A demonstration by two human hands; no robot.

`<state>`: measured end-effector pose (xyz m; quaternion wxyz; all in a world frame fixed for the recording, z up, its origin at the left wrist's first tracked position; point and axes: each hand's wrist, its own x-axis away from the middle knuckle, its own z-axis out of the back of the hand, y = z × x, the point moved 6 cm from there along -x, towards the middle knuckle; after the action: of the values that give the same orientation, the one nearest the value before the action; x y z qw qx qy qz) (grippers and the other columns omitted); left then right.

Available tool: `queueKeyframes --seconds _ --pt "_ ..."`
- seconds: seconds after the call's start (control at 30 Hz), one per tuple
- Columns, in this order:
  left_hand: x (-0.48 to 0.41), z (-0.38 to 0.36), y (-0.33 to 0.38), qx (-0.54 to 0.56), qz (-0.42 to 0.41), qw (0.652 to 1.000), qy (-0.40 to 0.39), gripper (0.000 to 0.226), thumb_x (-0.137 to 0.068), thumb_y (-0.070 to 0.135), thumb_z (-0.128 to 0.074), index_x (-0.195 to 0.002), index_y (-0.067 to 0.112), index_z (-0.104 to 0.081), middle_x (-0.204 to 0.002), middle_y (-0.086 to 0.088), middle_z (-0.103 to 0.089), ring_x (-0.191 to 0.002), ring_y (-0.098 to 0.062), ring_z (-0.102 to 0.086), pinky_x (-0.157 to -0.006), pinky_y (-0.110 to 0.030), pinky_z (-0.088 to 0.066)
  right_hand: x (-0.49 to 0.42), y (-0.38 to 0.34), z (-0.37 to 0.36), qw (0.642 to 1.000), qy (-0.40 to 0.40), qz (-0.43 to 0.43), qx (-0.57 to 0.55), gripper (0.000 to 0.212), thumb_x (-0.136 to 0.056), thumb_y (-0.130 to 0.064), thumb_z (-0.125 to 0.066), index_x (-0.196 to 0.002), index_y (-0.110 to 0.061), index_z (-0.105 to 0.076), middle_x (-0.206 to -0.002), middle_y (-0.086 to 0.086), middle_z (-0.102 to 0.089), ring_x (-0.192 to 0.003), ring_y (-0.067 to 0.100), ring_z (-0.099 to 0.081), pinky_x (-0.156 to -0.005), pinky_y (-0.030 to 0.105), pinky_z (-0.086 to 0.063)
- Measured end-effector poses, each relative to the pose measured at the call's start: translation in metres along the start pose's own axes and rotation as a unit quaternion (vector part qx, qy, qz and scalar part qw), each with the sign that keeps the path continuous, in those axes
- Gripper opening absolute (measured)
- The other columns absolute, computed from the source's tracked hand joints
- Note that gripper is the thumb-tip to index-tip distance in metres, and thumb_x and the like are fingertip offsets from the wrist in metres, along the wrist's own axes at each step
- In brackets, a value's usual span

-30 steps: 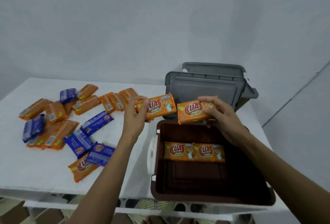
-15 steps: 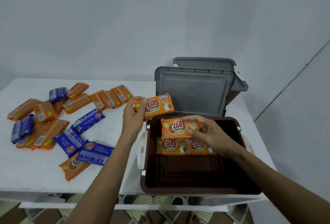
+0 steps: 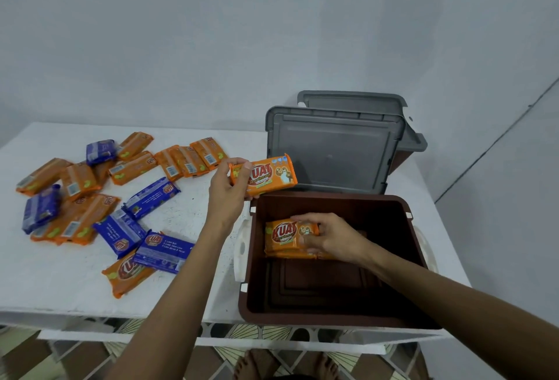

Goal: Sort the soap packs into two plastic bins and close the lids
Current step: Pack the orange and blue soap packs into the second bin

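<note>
A brown plastic bin (image 3: 332, 316) stands open at the table's front right, its grey lid (image 3: 332, 149) raised behind it. My right hand (image 3: 335, 236) is inside the bin and holds an orange soap pack (image 3: 284, 233) on top of other orange packs lying at the bin's far side. My left hand (image 3: 227, 192) grips another orange soap pack (image 3: 266, 175) in the air just above the bin's far left corner. A second bin with a grey lid (image 3: 351, 100) stands behind the first, mostly hidden.
On the white table (image 3: 54, 283), to the left, lies a loose heap of several orange packs (image 3: 75, 222) and blue packs (image 3: 151, 196). The table's front edge runs just below the bin. A wall rises close behind, and bare feet show on the patterned floor below.
My right hand has gone down into the bin with its orange pack, onto the packs lying there. My left hand has kept its pack near the bin's far left corner.
</note>
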<state>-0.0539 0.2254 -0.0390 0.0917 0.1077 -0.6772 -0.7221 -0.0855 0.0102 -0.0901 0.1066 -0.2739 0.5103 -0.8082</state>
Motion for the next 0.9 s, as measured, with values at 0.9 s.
queueKeyframes --seconds 0.9 --pt "0.002 -0.003 0.015 -0.061 -0.036 0.997 -0.019 0.022 -0.096 0.037 -0.053 -0.112 0.022 -0.055 -0.100 0.008 -0.066 -0.088 -0.004 -0.070 -0.058 -0.019 -0.055 0.020 -0.047 0.040 0.957 0.101 0.080 0.261 0.015 -0.099 -0.026 -0.055 -0.108 -0.022 -0.067 -0.075 -0.016 -0.062 -0.071 0.006 -0.067 -0.069 0.019 -0.053"
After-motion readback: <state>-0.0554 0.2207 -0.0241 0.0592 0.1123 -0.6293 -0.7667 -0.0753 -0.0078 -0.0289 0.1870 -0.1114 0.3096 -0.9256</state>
